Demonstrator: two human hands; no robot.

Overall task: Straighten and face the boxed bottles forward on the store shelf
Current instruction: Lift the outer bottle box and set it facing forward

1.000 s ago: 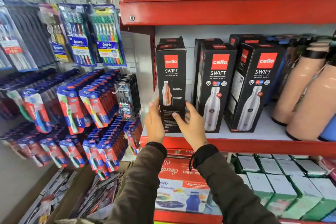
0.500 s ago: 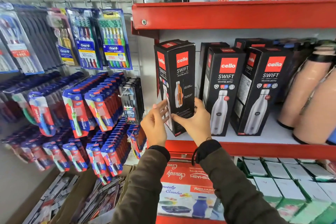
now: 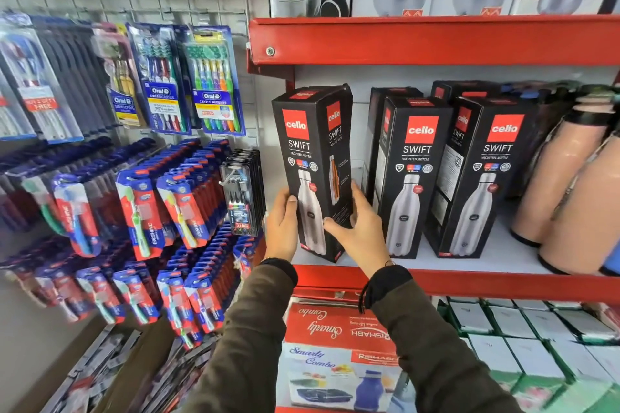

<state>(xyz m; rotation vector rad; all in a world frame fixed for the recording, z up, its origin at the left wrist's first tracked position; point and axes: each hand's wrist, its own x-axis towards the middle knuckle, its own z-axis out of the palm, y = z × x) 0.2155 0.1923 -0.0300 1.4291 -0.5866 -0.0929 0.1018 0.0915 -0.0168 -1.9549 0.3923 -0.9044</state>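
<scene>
Both hands gripped the leftmost box [image 3: 313, 161] low down: left hand [image 3: 281, 225] on its left edge, right hand [image 3: 360, 228] on the right side. Box stood at the shelf [image 3: 469, 282] left end, turned at an angle, beside two front-facing boxes [image 3: 446, 174].

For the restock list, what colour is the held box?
Black box with red logo panel, head view.

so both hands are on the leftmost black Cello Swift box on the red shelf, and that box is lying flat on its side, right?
Not quite. In the head view the left hand and right hand do grip the leftmost black Cello Swift box on the red shelf, but it stands upright, slightly tilted, not lying flat.
</scene>
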